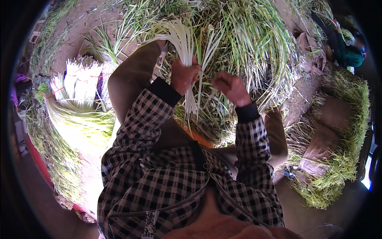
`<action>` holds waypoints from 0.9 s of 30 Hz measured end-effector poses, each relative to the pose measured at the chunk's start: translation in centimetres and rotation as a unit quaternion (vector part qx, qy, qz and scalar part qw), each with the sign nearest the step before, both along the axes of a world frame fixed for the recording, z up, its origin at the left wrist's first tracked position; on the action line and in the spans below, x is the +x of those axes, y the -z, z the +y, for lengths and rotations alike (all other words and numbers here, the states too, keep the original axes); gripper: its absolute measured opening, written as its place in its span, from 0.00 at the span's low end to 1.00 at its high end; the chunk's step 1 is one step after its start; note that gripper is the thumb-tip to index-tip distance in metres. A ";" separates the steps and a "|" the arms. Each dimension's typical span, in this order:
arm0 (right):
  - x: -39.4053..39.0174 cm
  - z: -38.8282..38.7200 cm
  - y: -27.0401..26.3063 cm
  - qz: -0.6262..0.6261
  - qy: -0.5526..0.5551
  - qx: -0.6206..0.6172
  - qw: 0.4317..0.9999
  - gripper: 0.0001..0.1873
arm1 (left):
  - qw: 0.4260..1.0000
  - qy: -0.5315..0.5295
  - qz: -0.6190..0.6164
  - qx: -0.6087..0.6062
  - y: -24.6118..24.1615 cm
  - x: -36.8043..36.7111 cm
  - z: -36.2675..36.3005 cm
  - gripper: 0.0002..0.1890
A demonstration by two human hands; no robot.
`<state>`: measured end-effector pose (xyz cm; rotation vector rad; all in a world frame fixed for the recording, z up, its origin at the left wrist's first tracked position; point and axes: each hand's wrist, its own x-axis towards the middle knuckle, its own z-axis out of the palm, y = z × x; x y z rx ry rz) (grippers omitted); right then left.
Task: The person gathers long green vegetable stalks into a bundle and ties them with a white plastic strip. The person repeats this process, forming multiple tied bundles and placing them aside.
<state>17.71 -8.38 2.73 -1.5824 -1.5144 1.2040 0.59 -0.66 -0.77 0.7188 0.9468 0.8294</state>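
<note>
My left hand (183, 74) is closed around a bunch of pale leafy stalks (182, 41), perhaps blanched chives, with their white ends hanging below the fist and the leaf tips fanning out above. To its right, apart from the bunch, is my right hand (231, 86), its fingers curled together. A thin, blurred leaf strand (211, 95) trails from those fingertips. Between and beyond my hands lies a large heap of loose green leaves and stalks (250, 44).
On the left, tied bundles of white stalks (82, 74) stand with red ties, above long yellow-green leaves (86, 122). Brown sheets (320, 143) lie over more greens (337, 179) at right. A person in green (350, 55) is at the far right. Something orange (198, 137) shows between my legs.
</note>
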 end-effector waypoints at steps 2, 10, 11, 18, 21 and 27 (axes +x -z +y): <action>0.5 2.9 0.6 0.078 0.062 -0.013 0.995 0.06 | 1.000 0.017 0.011 0.009 0.2 0.4 -0.1 0.07; 1.0 3.3 4.3 0.042 0.314 0.086 0.945 0.10 | 0.999 0.031 0.042 0.000 0.1 0.4 -0.4 0.10; -0.4 2.4 2.1 0.185 0.291 0.038 0.938 0.11 | 0.998 0.033 0.046 0.004 0.1 0.4 -0.5 0.10; -0.3 4.6 6.5 0.266 0.307 0.124 0.905 0.09 | 0.998 0.029 0.046 -0.010 0.2 0.2 -0.5 0.10; 0.2 4.0 5.4 0.193 0.380 0.161 0.890 0.08 | 0.998 0.042 0.044 0.000 0.1 0.3 -0.6 0.09; -1.9 1.0 4.5 0.240 0.324 -0.004 0.915 0.04 | 0.998 0.046 0.050 0.002 -0.2 0.3 -0.8 0.09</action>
